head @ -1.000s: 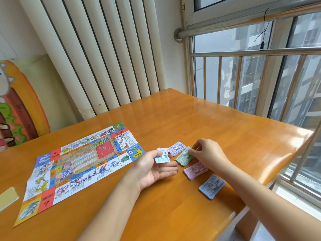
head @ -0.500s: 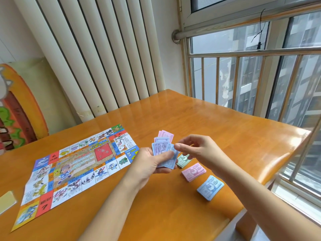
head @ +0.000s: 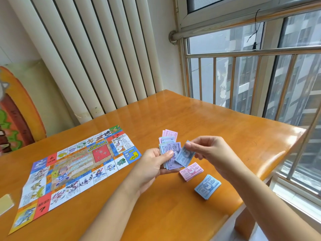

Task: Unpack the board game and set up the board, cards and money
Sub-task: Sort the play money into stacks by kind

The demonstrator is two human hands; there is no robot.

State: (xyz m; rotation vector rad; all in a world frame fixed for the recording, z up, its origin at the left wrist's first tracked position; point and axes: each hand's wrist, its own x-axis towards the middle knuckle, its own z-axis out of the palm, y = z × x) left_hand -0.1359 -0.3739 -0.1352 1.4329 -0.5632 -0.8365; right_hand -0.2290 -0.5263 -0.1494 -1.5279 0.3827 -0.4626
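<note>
The colourful paper game board (head: 74,169) lies unfolded flat on the left half of the orange wooden table (head: 217,129). My left hand (head: 152,164) grips a fanned stack of play money (head: 169,146), purple and blue notes, thumb on top. My right hand (head: 210,150) pinches one blue note (head: 184,156) at the stack's right edge. A pink pile of notes (head: 191,171) and a blue pile of notes (head: 207,186) lie on the table below my hands. The green pile seen earlier is hidden behind my hands.
A pale yellow card or box corner (head: 5,204) sits at the far left edge. The table's right edge (head: 271,174) runs close to the money piles, with a barred window (head: 251,80) beyond. White vertical blinds (head: 97,58) hang behind the table.
My left hand lifted the mixed money stack off the table and fanned it upright. My right hand left the green pile and now pulls one blue note from the stack.
</note>
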